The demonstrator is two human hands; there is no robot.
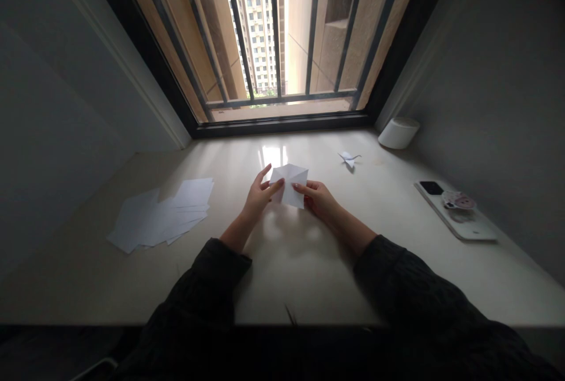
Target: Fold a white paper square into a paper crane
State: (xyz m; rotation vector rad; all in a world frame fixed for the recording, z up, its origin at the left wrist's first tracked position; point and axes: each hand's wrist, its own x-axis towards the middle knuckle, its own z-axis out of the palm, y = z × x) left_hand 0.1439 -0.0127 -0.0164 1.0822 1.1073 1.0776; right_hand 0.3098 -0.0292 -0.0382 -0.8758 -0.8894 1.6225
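A small sheet of white paper with fold creases is held up between both hands, above the pale tabletop. My left hand grips its left side, thumb on the near face and index finger stretched out beyond the edge. On the right side, my right hand pinches the paper with the thumb on top and the other fingers behind. The far edge of the sheet comes to a shallow peak, and its lower part hangs between the hands. Fingers behind the paper are partly hidden.
Several loose white sheets lie overlapping on the left. A folded paper crane sits at the back right, near a white cylindrical object. A phone with a round grip lies far right. Behind stands a barred window.
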